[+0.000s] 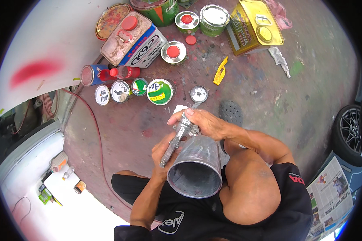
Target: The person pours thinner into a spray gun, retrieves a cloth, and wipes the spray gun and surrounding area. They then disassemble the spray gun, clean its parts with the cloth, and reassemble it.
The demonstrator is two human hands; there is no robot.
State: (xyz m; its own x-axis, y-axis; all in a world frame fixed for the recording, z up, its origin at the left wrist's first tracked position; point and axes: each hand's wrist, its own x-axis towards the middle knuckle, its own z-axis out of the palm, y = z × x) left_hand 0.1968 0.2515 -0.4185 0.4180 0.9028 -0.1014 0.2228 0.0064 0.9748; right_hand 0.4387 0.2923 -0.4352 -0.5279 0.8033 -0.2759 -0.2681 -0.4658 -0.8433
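Observation:
A metal spray gun (184,127) is tilted in front of me, its wide grey cup (195,178) uncovered, with the mouth facing up and dark inside. My left hand (161,152) is wrapped round the gun's handle. At the gun's front end, the fingers of my right hand (203,121) close round the nozzle. Just beyond my right hand lies a small round metal lid (199,93) with whitish residue. A white scrap (180,108) shows partly behind my fingers. What lies under my right palm is hidden.
Several paint cans stand ahead, including a green-topped can (160,91), a rectangular thinner can (133,40) and a yellow tin (255,30). A yellow plastic tool (221,71) lies on the stained floor (261,100). A red hose (96,128) runs at left; a wheel (348,128) and newspaper (332,193) are right.

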